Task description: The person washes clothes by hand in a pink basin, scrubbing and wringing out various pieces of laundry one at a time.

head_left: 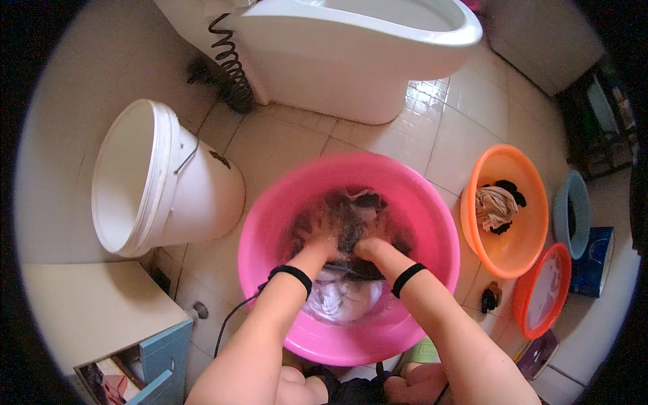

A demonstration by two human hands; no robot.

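Dark laundry [350,236] in pink basin [434,226]; left hand [318,229] fingers spread; right hand [373,244] fingers unclear.

Glare whitens the floor tiles [429,90]; edges curve toward black corners.

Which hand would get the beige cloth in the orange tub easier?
Probably the right hand: in the pink tub, it's on the side towards the orange tub, nearer the beige cloth. The left hand is farther away.
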